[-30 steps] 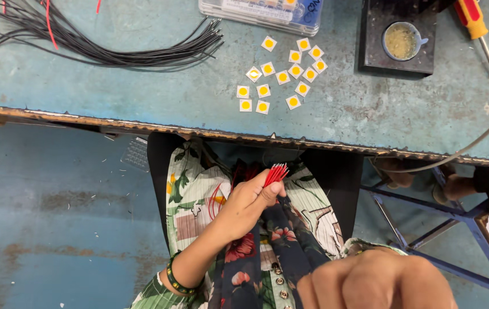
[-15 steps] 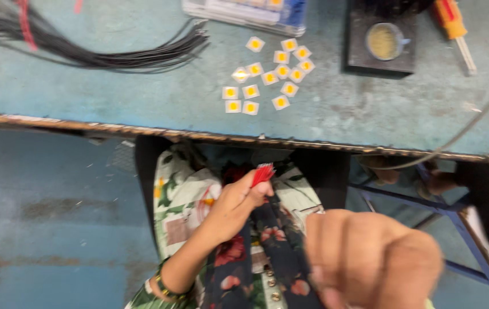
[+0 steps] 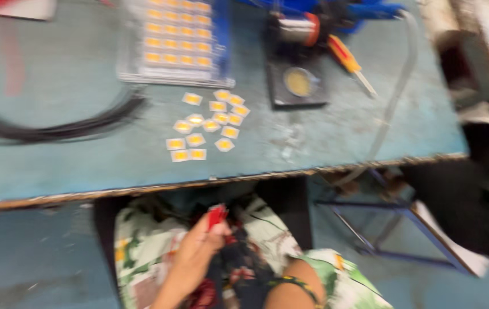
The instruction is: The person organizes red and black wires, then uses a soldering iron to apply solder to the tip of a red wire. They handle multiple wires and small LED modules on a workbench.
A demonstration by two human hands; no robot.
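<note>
A small red piece [image 3: 217, 216] sits pinched at my fingertips, low in the frame's centre, below the table edge over my lap; blur hides its shape.

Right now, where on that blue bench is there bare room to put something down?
The bench is bare along its front edge, left of the loose yellow squares, and right of the black stand beyond the hose. The back middle is crowded by the chip tray and tools.
</note>
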